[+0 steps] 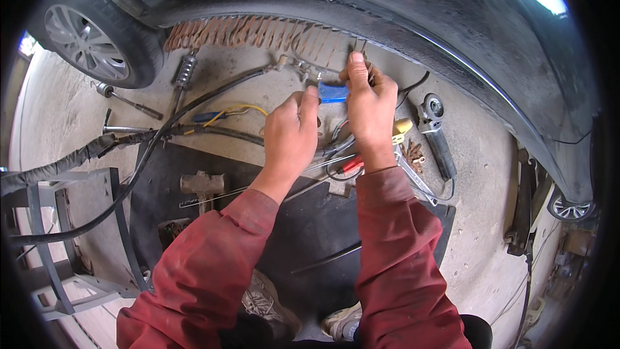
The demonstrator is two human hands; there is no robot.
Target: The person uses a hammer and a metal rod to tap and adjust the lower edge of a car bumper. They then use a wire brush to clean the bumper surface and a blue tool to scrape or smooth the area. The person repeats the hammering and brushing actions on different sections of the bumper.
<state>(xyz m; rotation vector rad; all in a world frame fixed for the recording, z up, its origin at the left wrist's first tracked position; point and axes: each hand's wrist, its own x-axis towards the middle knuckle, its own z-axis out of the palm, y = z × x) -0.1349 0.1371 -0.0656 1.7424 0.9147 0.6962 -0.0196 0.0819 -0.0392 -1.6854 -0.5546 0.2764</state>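
Note:
Between my hands is a blue, textured handle (332, 92), part of a tool that is mostly hidden. My left hand (290, 132) is closed, its raised thumb against the handle's left end. Just beyond the handle's right end, my right hand (371, 106) is closed, pinching small brown wire pieces (370, 76) under the thumb. Two thin metal prongs stick up past its fingertips toward the car's sill. Along the sill, left of my hands, runs a row of rusty wire loops (258, 32). A metal clamp fitting (303, 71) lies below them on the floor.
The dark car body (420, 6) spans the top, its wheel (87, 45) at left. An angle grinder (438, 136) lies right of my hands, near loose rusty bits (412, 155). A thick black cable (174, 119) crosses the left. A hammer (202, 185) rests on the dark mat (290, 220).

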